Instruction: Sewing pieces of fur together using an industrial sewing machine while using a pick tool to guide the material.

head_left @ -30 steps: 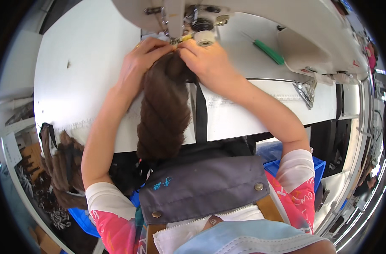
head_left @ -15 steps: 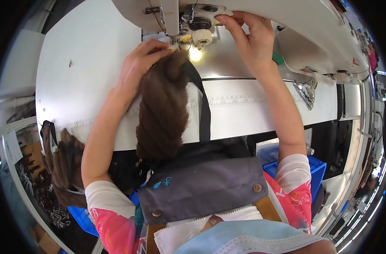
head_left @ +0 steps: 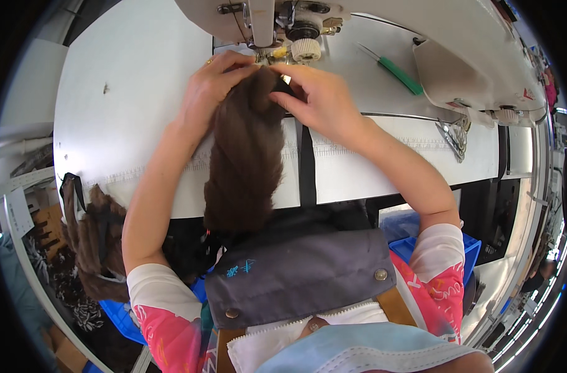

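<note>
A strip of brown fur [head_left: 243, 168] hangs toward me from under the needle area of a white sewing machine [head_left: 383, 25]. My left hand [head_left: 210, 87] pinches its upper left edge, fingertips close beside the presser foot [head_left: 262, 56]. On the other side, my right hand [head_left: 326, 99] closes on the fur's upper right edge, thumb on top and the other fingertips partly hidden. A black strap [head_left: 306, 168] runs down from beneath my right hand over the table edge. Exactly where fur and strap meet near the foot is hidden by my fingers.
A green-handled awl [head_left: 400, 74] lies on the machine bed. Metal scissors or snips [head_left: 451, 138] rest on the white table [head_left: 125, 74], which carries a printed ruler. More brown fur pieces [head_left: 97, 242] hang at the left. A blue bin [head_left: 473, 252] stands at the right.
My right hand has come down and left from the machine head to the fur, and now grips it. The awl has come into full view. My left hand stays on the fur.
</note>
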### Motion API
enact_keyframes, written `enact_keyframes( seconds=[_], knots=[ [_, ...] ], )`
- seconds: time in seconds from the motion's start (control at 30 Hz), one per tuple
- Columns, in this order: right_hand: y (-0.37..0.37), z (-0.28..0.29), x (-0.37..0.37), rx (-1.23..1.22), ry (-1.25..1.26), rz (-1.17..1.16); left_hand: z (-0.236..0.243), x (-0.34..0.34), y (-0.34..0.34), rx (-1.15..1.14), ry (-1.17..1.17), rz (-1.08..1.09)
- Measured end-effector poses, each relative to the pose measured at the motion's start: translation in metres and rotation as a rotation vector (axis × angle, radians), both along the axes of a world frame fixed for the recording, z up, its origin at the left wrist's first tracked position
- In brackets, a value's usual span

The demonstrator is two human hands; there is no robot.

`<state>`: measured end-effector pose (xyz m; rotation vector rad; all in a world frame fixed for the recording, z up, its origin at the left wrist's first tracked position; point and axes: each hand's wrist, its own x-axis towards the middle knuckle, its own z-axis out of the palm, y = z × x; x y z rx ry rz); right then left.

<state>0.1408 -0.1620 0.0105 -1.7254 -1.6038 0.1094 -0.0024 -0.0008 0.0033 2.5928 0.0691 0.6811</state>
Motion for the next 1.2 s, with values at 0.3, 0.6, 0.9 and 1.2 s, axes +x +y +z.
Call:
enact_keyframes(
  seconds=[0.3, 0.6, 0.9, 1.2],
  knots=[
    [-0.044, 0.010, 0.007, -0.423, 0.631, 0.022, 0.040, -0.054, -0.065, -1.590, 0.286, 0.334],
    [-0.130, 0.021, -0.122, -0.243, 0.294, 0.282, 0.056, -0.095, -0.152, -1.661, 0.529, 0.395],
    [-0.075, 0.023, -0.019, -0.220, 1.162, 0.059, 0.106, -0.112, -0.169, -1.670, 0.396, 0.331],
    [0.008, 0.014, -0.024, -0.592, 1.471, -0.016, 0.098, -0.114, -0.176, -1.781, 0.372, 0.381]
  ],
)
